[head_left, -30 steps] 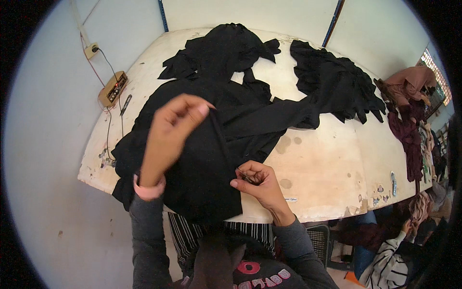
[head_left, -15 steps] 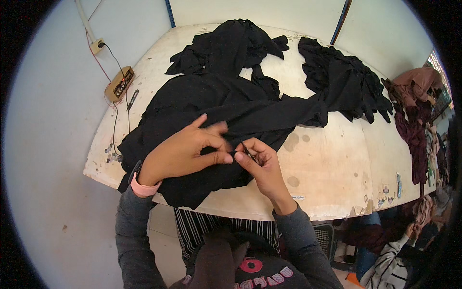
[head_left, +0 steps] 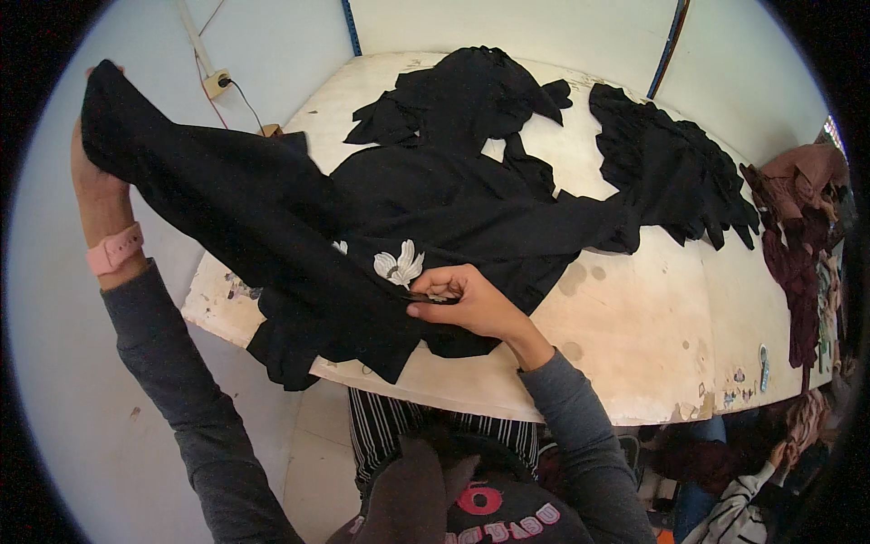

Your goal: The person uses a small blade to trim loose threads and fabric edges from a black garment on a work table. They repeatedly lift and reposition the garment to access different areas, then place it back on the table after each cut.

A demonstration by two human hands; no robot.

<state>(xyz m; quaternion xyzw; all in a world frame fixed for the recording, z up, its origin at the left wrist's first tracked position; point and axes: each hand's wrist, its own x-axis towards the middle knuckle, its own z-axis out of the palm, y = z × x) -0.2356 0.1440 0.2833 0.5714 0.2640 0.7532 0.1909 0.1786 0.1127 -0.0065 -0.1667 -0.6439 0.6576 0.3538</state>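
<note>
Change: left hand [head_left: 95, 181] has risen from frame centre to upper left, lifting the black cloth [head_left: 272, 236].
Grip: both closed on cloth; right hand [head_left: 471, 304] pinches it mid-frame over the tabletop [head_left: 634, 344].

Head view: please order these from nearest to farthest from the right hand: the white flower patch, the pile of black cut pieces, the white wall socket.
1. White flower patch, just left of the right hand.
2. Pile of black cut pieces, far right on the table.
3. White wall socket, upper left, on the wall.
</note>
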